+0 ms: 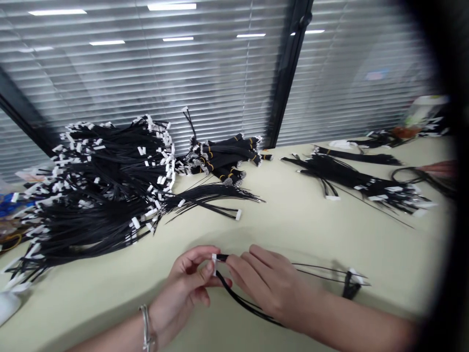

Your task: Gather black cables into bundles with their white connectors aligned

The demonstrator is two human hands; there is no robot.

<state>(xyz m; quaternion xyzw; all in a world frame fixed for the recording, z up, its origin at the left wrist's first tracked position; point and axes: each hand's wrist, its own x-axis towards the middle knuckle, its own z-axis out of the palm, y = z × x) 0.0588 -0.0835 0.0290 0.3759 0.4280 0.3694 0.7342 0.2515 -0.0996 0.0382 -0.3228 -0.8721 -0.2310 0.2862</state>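
Between its thumb and fingers, my left hand [192, 276] pinches a small white connector [214, 264]. Black wires [238, 299] run out of that connector, some looping down and right below my right hand. My right hand [266, 281] is closed on black wires right beside the connector's upper end; its fingertips are partly hidden. Past the right wrist, two thin wires [322, 269] stretch out to the right. They reach a white connector [355, 276] with a short black bundle at the far end.
A large heap of black cables [110, 181] with white connectors fills the left of the pale table [278, 220]. Yellow-banded bundles [230, 154] lie at the back middle, more cables [348, 171] at the right. A window with blinds [205, 73] stands behind. A white object [8, 307] sits at the left edge.
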